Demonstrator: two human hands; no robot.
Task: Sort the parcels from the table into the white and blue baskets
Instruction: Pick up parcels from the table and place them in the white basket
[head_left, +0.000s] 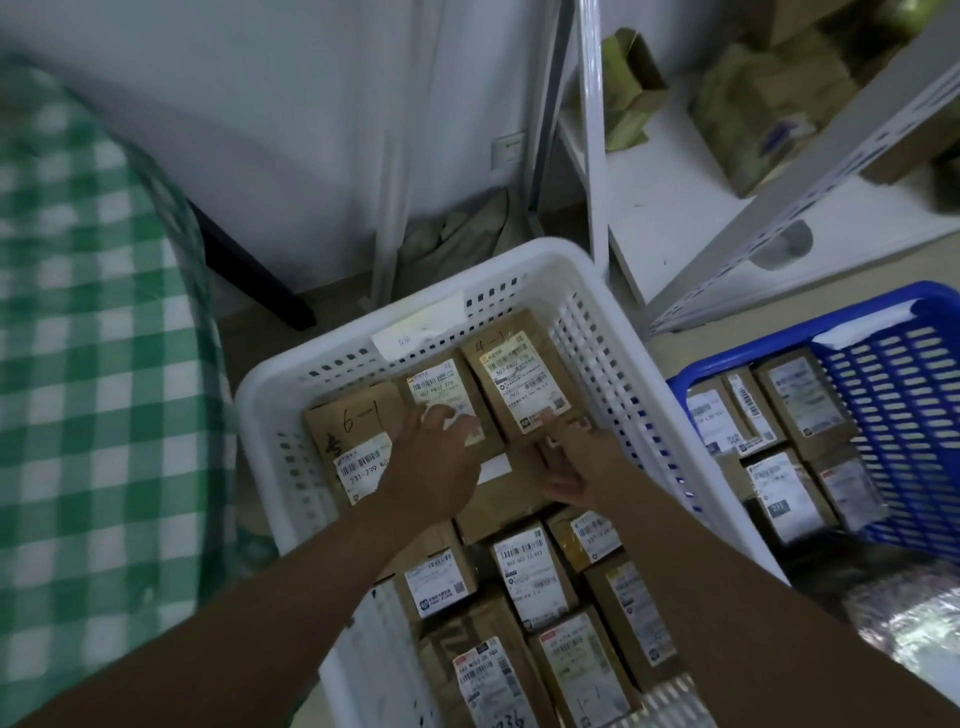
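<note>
I judged the small brown cardboard parcels with white printed shipping labels (530, 571) to be light, stiff and dry-faced, easy to lift one at a time by pinching two opposite long edges; the glossy labels looked the only slippery part, so I would have kept fingertips on bare board. They filled the large white perforated plastic basket (524, 270) at the middle of my view, packed edge to edge in rows, label side up. At three o'clock from it stood the blue perforated plastic basket (883, 415), tilted toward me, with more brown labelled boxes (789, 395) inside. At nine o'clock hung the green-and-white checked tablecloth (78, 338), blurred.

Both hands reached toward twelve o'clock inside the white basket. My left hand (436, 467) lay over the middle box of the far row (436, 389), its fingers curled down onto the label; whether they gripped an edge I could not tell. My right hand (582, 457) had straight fingers laid together, tips pressing the near edge of the brown box marked "4-1" (514, 374). At ten o'clock from the left hand sat the brown box marked "6-1" (348, 431).
</note>
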